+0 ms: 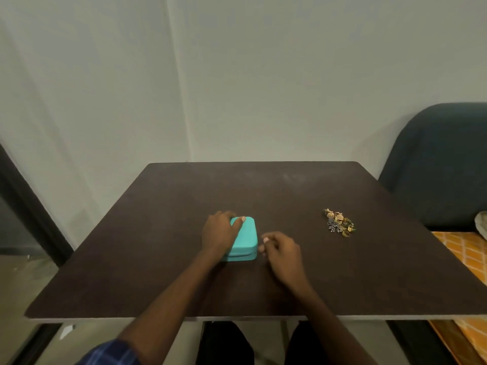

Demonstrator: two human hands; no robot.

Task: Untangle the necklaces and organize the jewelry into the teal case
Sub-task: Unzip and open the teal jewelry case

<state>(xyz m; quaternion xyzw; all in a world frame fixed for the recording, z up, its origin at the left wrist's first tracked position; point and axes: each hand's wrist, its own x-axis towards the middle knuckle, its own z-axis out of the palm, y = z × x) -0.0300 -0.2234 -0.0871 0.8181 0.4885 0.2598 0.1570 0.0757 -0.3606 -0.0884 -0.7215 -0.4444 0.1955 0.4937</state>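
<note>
A small teal case [246, 239], zipped closed, lies on the dark brown table [184, 206] near its middle. My left hand [220, 231] lies over the case's left side, thumb on the lid and fingers curled round its far left edge. My right hand [280, 247] hovers just right of the case with fingers loosely curled and fingertips close to the case's right side; whether they pinch the zipper pull I cannot tell. A tangled heap of gold and silver jewelry [339, 222] lies on the table well to the right.
A dark blue chair [437, 164] stands beyond the table's right edge. Orange patterned fabric [466, 254] lies below it at the right. A pale wall rises right behind the table.
</note>
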